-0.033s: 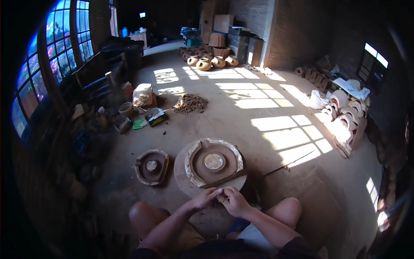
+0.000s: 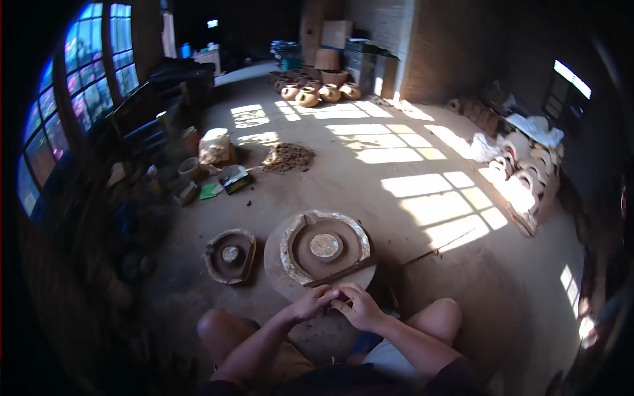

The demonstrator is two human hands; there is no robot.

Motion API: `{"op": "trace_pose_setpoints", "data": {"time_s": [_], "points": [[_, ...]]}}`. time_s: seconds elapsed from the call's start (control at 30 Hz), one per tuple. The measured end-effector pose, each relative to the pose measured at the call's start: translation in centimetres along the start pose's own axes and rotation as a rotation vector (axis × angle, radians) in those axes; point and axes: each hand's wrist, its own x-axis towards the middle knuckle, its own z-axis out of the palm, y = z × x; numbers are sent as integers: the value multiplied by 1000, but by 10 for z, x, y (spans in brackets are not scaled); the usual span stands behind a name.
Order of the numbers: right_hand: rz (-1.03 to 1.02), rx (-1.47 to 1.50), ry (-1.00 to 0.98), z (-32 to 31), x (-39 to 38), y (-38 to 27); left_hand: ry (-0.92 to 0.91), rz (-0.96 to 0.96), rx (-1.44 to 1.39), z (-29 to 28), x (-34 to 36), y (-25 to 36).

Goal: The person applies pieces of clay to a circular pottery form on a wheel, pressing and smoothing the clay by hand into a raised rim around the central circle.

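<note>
The left hand point(image 2: 311, 305) and right hand point(image 2: 360, 309) meet, fingers bunched; whether they hold anything I cannot tell. Close fingertip work seems underway near the round, white-rimmed, brown clay-like form point(image 2: 286, 248); reaching it would call for parting them.

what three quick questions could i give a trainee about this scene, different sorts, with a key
1. True or false: the left hand and right hand meet near the larger round clay form.
2. On which side of it is the smaller round clay form?
3. The rounded pots stand: (a) on the larger form, (b) on the floor, (c) on a windowsill.

Key: 1 true; 2 left; 3 b.
</note>
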Motion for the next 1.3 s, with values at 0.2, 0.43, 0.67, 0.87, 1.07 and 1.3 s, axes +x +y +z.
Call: {"op": "trace_pose_setpoints", "data": {"time_s": [0.2, 0.43, 0.67, 0.87, 1.07, 1.3], "points": [[59, 71, -420, -12, -19, 27, -55, 164, 211, 12, 4, -18], [45, -50, -259, -6, -39, 20, 105, 62, 699, 15, 4, -9], [399, 162, -460, -3, -37, 20, 76, -9, 529, 13, -4, -7], [709, 999, -164, -38, 4, 10, 1006, 256, 303, -63, -16, -46], [785, 894, 250, -48, 5, 30, 1070, 48, 747, -70, 40, -159], [560, 849, 649, -77, 30, 47, 1113, 202, 250, -72, 27, -125]]}}
